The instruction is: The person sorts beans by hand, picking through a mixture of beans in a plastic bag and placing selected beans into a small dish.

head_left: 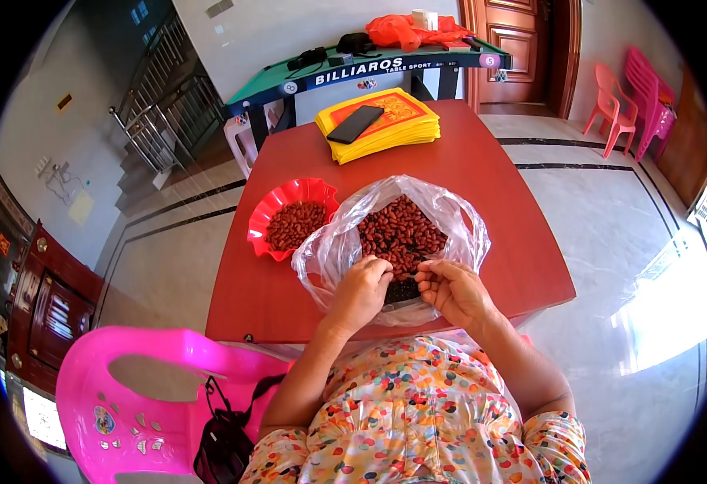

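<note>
A clear plastic bag (470,230) stands wide open on the red table, with dark red kidney-shaped beans (402,230) inside it. A dark patch (402,291) of small black pieces shows at the bag's near side. Over that near side, my left hand (361,289) has its fingers curled together in a pinch. My right hand (456,294) is close beside it, thumb and fingertips pressed together. Whatever either pinch holds is too small or hidden to make out. Left of the bag sits a red scalloped bowl (260,222) containing more red beans (297,224).
Behind the bag, a black phone (356,124) lies on a stack of yellow and red paper (402,133). A toy billiards table (329,74) stands beyond the table (260,298). At my left is a pink chair (139,403) with a black bag (224,444).
</note>
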Demonstrator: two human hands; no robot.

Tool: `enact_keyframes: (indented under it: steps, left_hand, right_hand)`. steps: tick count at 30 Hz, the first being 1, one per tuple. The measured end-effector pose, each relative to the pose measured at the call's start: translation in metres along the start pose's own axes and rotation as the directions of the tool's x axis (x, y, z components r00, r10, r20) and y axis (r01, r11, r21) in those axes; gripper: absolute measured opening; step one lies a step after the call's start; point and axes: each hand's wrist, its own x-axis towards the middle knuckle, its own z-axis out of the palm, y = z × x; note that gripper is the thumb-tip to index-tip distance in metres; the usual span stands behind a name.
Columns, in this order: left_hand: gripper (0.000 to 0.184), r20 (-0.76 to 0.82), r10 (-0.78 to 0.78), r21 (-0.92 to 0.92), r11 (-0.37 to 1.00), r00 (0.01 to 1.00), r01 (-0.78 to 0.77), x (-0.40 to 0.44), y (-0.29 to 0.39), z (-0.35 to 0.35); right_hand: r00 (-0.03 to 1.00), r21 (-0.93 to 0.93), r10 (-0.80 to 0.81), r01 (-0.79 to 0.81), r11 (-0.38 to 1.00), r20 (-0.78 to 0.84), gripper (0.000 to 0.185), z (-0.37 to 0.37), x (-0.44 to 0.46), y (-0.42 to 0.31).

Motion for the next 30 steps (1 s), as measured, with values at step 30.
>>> enact_keyframes:
  steps: [30]
  left_hand:
    - [0.011, 0.427, -0.03, 0.147, 0.988, 0.904, -0.037, -0.004, 0.011, -0.036]
  right_hand:
    - [0.993, 0.0, 0.122, -0.122, 0.993, 0.009, 0.019, 0.008, -0.005, 0.009]
